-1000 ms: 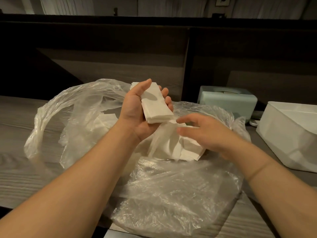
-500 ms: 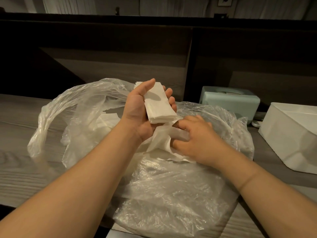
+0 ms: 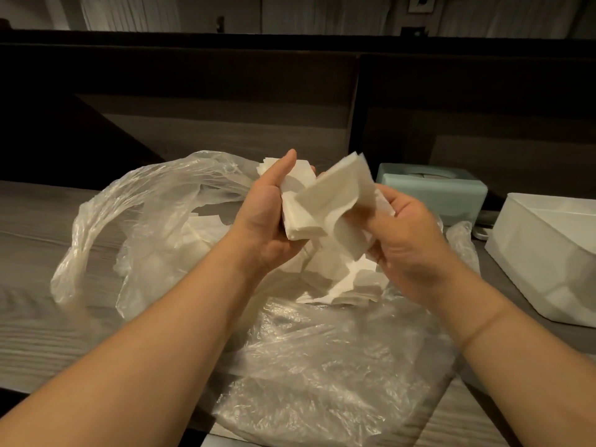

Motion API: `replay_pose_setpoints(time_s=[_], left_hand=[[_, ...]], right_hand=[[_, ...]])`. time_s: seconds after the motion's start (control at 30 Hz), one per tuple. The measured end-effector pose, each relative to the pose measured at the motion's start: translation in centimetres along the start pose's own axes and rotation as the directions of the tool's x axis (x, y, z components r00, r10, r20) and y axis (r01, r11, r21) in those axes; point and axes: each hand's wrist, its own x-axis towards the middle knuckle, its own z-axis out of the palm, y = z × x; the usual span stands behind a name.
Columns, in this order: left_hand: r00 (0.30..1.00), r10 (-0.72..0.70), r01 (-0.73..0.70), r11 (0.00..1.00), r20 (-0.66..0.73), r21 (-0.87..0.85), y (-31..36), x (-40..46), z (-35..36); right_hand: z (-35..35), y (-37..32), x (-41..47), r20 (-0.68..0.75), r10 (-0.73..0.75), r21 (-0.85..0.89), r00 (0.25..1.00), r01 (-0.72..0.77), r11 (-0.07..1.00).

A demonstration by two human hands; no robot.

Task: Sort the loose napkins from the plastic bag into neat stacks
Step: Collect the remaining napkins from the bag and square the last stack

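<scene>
A clear plastic bag (image 3: 322, 359) lies open and crumpled on the wooden table (image 3: 38, 317). Loose white napkins (image 3: 351, 285) lie inside it, under my hands. My left hand (image 3: 267, 214) grips a small stack of white napkins (image 3: 298, 221) above the bag, thumb pointing up along its side. My right hand (image 3: 406, 240) holds a bunch of napkins (image 3: 342, 191) lifted from the bag, fanned and tilted against the left hand's stack.
A pale green tissue box (image 3: 435, 188) stands behind the bag at the right. A white open container (image 3: 541, 253) sits at the right edge of the table. A dark wooden partition (image 3: 225, 101) rises behind the table.
My right hand has gripped napkins in the bag and raised them up to the stack in my left hand. The left hand has stayed in place.
</scene>
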Motion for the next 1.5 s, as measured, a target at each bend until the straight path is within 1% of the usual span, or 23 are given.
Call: replay_pose_setpoints(time_s=[0.07, 0.13, 0.23, 0.37, 0.47, 0.53, 0.63, 0.7, 0.77, 0.87, 0.93, 1.0, 1.2, 1.3, 1.37, 1.4, 1.47, 1.5], left_hand=[[0.999, -0.011, 0.006, 0.993, 0.045, 0.115, -0.4, -0.2, 0.2], [0.997, -0.012, -0.004, 0.98, 0.078, 0.198, -0.7, -0.1, 0.3], [0.996, -0.012, -0.012, 0.959, 0.084, 0.283, -1.1, 0.0, 0.5], [0.994, -0.005, -0.031, 0.95, 0.114, 0.311, -1.6, -0.3, 0.7], [0.988, 0.016, -0.068, 0.936, 0.152, 0.345, -1.8, -0.5, 0.9], [0.99, 0.028, -0.075, 0.934, 0.137, 0.349, -1.8, -0.7, 1.0], [0.998, 0.04, -0.055, 0.942, 0.053, 0.331, -1.7, -0.5, 0.8], [1.0, 0.031, -0.03, 0.955, 0.002, 0.297, -1.7, -0.4, 0.7], [0.999, 0.031, -0.024, 0.96, -0.019, 0.28, -1.6, -0.3, 0.6], [1.0, 0.029, -0.029, 0.96, 0.003, 0.279, -1.5, -0.5, 0.8], [1.0, 0.027, -0.029, 0.959, 0.012, 0.281, -1.6, -0.6, 0.9], [0.999, 0.02, -0.027, 0.962, 0.029, 0.27, -1.7, -0.7, 1.1], [0.997, 0.03, -0.048, 0.964, 0.073, 0.263, -1.9, -0.4, 0.7], [0.996, 0.01, -0.032, 0.967, 0.087, 0.254, -1.9, -0.3, 0.6], [0.997, -0.007, -0.013, 0.968, 0.078, 0.252, -1.9, -0.2, 0.5], [0.998, -0.016, -0.001, 0.97, 0.066, 0.243, -1.8, -0.2, 0.5], [0.999, -0.029, 0.024, 0.982, 0.02, 0.186, -1.5, -0.1, 0.4], [0.999, -0.036, 0.036, 0.99, -0.005, 0.134, -1.4, -0.1, 0.4]], right_hand=[[0.3, -0.3, 0.1, -0.051, 0.098, 0.088, 0.994, -0.093, 0.992], [0.7, -0.7, 0.1, -0.09, 0.2, 0.107, 0.976, -0.19, 0.976], [0.8, -0.8, 0.1, -0.155, 0.329, 0.131, 0.932, -0.311, 0.941], [0.9, -1.0, 0.0, -0.169, 0.419, 0.228, 0.892, -0.378, 0.897], [1.1, -0.9, 0.1, -0.156, 0.451, 0.242, 0.879, -0.408, 0.88], [1.1, -0.9, 0.1, -0.152, 0.452, 0.216, 0.879, -0.416, 0.883], [1.1, -1.2, -0.1, -0.155, 0.417, 0.103, 0.895, -0.406, 0.908], [0.8, -1.3, 0.0, -0.126, 0.402, 0.09, 0.907, -0.394, 0.915], [0.5, -1.3, 0.2, -0.121, 0.41, 0.084, 0.904, -0.402, 0.912], [0.5, -1.4, 0.2, -0.194, 0.372, -0.025, 0.908, -0.383, 0.923], [0.7, -1.2, 0.0, -0.207, 0.337, -0.058, 0.919, -0.355, 0.933], [1.1, -0.9, -0.1, -0.189, 0.331, -0.044, 0.924, -0.345, 0.938], [1.3, -0.7, -0.1, -0.197, 0.35, 0.024, 0.916, -0.353, 0.935], [1.4, -0.7, -0.2, -0.194, 0.339, 0.012, 0.921, -0.343, 0.939], [1.4, -0.7, -0.3, -0.195, 0.298, -0.067, 0.934, -0.316, 0.946], [1.4, -0.6, -0.2, -0.208, 0.26, -0.152, 0.943, -0.293, 0.944], [1.1, -0.5, 0.0, -0.25, 0.178, -0.31, 0.952, -0.253, 0.916], [0.8, -0.5, 0.2, -0.267, 0.161, -0.345, 0.95, -0.25, 0.905]])
